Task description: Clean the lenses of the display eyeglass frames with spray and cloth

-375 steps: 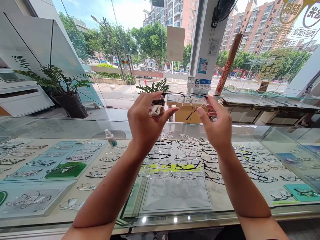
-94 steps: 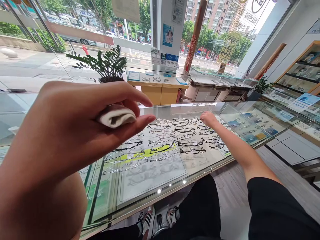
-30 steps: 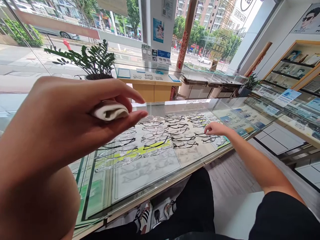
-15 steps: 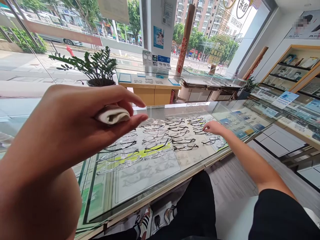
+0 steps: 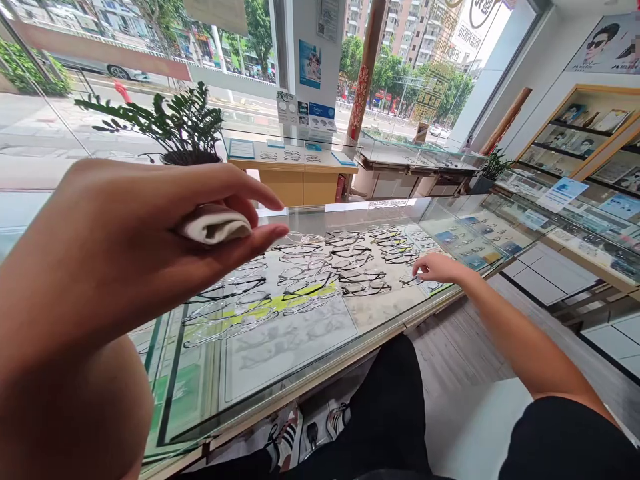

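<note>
My left hand is raised at the near left, closed around a rolled pale cloth; its thumb and forefinger tips stay apart. Beyond and below it, several rows of eyeglasses lie on the glass counter. My right hand is over the right part of the rows, its bent fingers pointing down with a small gap between them. Directly under these fingers lies a pair of eyeglasses, partly covered by the hand. Whether the fingertips touch it is hard to see.
A potted plant stands behind my left hand by the window. More display cases line the back, and another glass case adjoins on the right. A wooden shelf unit is at the far right. My legs are below the counter's front edge.
My right hand has moved nearer to the counter's front edge, from one pair of eyeglasses to over another. My left hand keeps the rolled cloth. The view has shifted slightly.
</note>
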Available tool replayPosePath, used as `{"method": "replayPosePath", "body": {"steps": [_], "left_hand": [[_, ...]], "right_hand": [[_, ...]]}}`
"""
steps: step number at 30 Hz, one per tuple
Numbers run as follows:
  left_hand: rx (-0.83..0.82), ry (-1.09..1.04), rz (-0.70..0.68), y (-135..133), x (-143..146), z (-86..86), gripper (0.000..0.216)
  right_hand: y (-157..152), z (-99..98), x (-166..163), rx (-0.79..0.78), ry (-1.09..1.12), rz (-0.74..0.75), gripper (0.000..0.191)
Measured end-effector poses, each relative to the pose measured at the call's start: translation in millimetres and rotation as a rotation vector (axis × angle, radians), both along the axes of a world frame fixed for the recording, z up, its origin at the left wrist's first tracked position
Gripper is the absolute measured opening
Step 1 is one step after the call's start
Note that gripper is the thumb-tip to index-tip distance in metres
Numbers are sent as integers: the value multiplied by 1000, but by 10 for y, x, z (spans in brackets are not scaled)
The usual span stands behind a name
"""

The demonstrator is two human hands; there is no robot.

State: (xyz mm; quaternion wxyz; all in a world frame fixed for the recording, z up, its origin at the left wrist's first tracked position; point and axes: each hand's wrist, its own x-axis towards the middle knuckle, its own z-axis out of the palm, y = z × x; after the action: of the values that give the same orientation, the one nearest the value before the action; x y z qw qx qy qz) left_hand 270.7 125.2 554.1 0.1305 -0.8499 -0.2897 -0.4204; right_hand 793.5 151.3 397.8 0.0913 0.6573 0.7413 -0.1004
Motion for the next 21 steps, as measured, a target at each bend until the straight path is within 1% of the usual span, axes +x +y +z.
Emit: {"method": "replayPosePath", "body": {"steps": [2, 5, 11, 15, 19, 21], "left_hand": [[6, 12, -24, 7, -3, 4, 30], [5, 15, -25, 5, 8, 11, 29], [12, 5, -3, -25, 32, 32, 33], [2, 16, -10, -34, 30, 38, 33], [32, -15, -28, -12, 41, 31, 36], [35, -33, -47, 2, 48, 33, 39]], "right_hand": [[4, -42, -16, 25, -31, -14, 24], [45, -87, -17, 49, -65, -28, 21], [160, -115, -31, 122, -109, -64, 25], [231, -127, -58, 126, -123, -73, 24], [209, -55, -100, 129, -123, -50, 23], [141, 28, -180, 166, -116, -23, 29]]}}
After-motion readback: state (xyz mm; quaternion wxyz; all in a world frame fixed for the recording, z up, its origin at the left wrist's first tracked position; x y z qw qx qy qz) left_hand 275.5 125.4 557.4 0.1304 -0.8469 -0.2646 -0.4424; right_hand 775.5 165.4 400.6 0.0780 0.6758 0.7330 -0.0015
